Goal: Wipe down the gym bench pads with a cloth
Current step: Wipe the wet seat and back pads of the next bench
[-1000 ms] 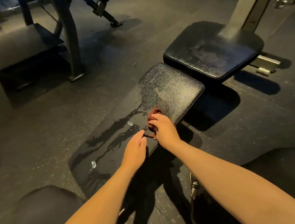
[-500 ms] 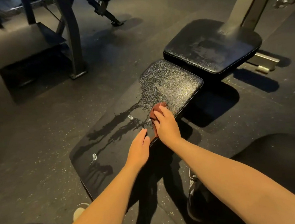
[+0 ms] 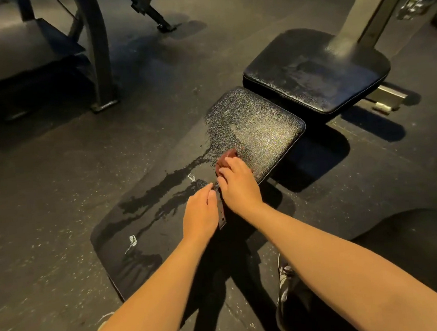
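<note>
Cloth (image 3: 227, 156) mostly hidden beneath right hand (image 3: 238, 186).

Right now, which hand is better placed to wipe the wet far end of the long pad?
The right hand: it is on the reddish cloth, at the edge of the droplets on the long pad. The left hand rests nearer on the pad, without a cloth.
</note>
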A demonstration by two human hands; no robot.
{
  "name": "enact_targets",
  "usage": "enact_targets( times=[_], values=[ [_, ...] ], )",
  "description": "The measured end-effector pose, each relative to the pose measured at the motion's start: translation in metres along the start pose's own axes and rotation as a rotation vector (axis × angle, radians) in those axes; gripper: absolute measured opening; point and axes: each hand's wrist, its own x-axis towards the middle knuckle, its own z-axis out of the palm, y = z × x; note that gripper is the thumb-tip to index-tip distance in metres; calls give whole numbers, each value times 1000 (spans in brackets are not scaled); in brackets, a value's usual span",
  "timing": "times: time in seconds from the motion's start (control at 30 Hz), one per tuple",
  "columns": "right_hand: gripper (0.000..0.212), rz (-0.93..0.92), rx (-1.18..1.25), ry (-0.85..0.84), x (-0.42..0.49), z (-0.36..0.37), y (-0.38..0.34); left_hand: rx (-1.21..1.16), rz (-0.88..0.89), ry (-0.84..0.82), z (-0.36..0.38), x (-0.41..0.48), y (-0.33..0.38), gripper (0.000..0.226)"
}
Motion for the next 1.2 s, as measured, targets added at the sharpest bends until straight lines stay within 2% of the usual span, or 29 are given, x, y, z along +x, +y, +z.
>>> enact_targets(
  times=[0.1,0.17,0.23,0.37,0.43,0.67,0.77,0.87,0.93,1.1,1.2],
  values=[
    [32,-40,30,-46,-18,8,-4,-48,22,18,-1,0,0,46],
    [32,-79,41,-80,-27,8,-2,-15,55,10,-2,-2,-2,52],
    [31,-83,51,-81,-22,2,3,59,85,-18,-6,0,-4,48],
    [31,131,78,63,7,-11,13,141,108,-93,-14,4,-3,44],
    [32,185,68,63,10,-9,7,129,125,-122,-16,5,-5,44],
    [34,105,89,-26,-18,-2,-21,-16,183,-44,-19,12,-10,39],
    [31,95,125,-27,-21,-3,-23,13,141,-66,-15,15,-12,42],
    [27,264,298,96,-6,-7,-13,25,92,-83,-16,18,-7,45],
    [29,328,278,149,2,-9,-6,16,85,-94,-17,19,-6,45],
    [28,178,95,48,-22,11,-11,-27,75,-111,-21,17,-7,44],
    [25,140,74,27,-32,8,-8,-25,85,-116,-23,19,-5,43]
  ],
)
